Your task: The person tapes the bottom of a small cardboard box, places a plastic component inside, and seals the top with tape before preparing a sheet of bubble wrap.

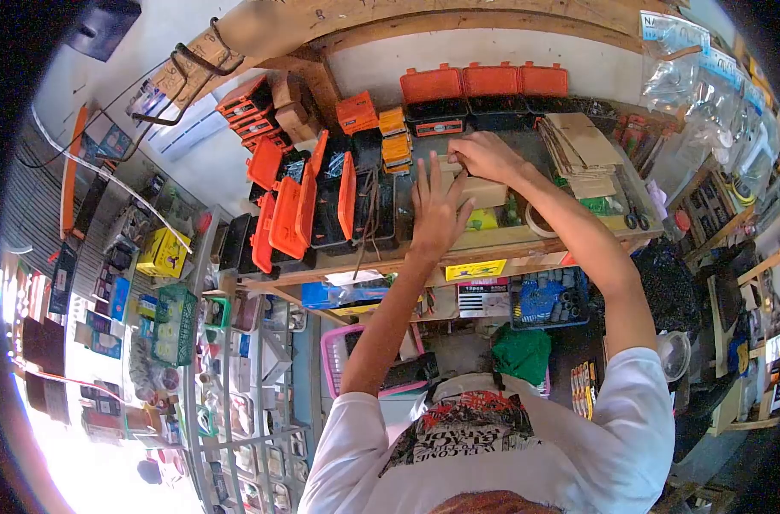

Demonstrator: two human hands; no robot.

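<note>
A piece of tan cardboard (pixel 486 194), perhaps a small box, lies on the glass-topped counter in front of me. My left hand (pixel 439 210) rests along its left side, fingers stretched and spread. Over its far edge is my right hand (pixel 486 158), with fingers curled into a pinch. Something thin and dark shows just below those fingertips, too small to name. Part of the cardboard is hidden behind both hands. A stack of flat brown cardboard (pixel 583 146) sits to the right of my right hand.
Open orange-lidded boxes (pixel 291 214) stand left of my hands, with small orange packs (pixel 395 146) nearer. More open boxes (pixel 435 103) line the back. A tape roll (pixel 540 224) and scissors (pixel 637 221) lie to the right. Plastic packets (pixel 669 64) hang at the upper right.
</note>
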